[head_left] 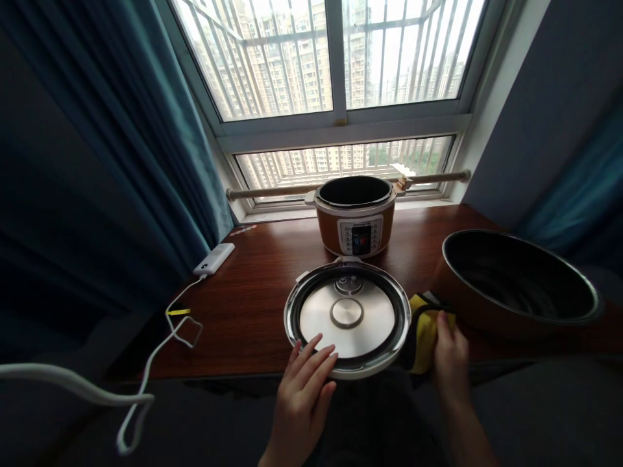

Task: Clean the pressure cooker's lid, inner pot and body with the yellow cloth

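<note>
A round lid (316,318) lies with its metal inner side up at the table's front edge. My left hand (304,395) rests on the lid's near rim, fingers stretched out and slightly apart. To the right of the lid, my right hand (450,357) grips a yellow and black cloth (426,340), which touches or nearly touches the lid's right rim. Behind the lid stands an orange-brown electric cooker (328,227), open at the top, with a control panel on its front.
A large dark-lined pot (448,292) stands on the table (248,305) at the right. At the left are a white power strip or adapter (214,259) and a white cable (150,360) running over the front edge. A window and a rail are behind, curtains at both sides.
</note>
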### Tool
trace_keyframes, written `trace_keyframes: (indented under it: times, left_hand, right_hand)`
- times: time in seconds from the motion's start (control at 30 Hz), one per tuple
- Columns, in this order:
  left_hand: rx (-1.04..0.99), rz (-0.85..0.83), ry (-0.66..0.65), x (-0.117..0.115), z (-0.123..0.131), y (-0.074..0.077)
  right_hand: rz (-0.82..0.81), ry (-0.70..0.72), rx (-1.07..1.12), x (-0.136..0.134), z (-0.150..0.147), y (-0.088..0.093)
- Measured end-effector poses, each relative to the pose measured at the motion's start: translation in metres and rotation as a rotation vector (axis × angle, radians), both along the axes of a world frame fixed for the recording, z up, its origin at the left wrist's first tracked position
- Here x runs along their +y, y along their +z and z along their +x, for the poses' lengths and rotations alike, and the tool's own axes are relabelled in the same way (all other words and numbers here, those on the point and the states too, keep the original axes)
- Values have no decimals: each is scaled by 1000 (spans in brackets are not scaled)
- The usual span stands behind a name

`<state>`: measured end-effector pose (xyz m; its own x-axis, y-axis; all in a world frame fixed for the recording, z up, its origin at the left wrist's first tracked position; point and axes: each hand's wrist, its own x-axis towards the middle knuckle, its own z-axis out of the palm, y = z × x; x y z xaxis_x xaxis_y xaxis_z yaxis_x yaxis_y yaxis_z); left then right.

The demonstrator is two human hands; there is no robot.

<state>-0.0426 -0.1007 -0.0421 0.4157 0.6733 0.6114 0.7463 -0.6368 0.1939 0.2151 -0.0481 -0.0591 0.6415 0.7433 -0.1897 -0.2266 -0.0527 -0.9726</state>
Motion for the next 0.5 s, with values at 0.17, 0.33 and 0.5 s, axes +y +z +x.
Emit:
trace_keyframes:
  times: [0.17, 0.33, 0.5]
  left_hand:
    - [-3, -26, -28, 1, 4, 2]
    - [-9, -17, -40, 0, 11, 4]
    - [-12, 18, -45, -5, 19, 1]
  right_hand:
    - [161, 24, -122, -6, 13, 38]
    - [180, 794, -895, -3, -15, 65]
    - [9, 1129, -1359, -7, -54, 67]
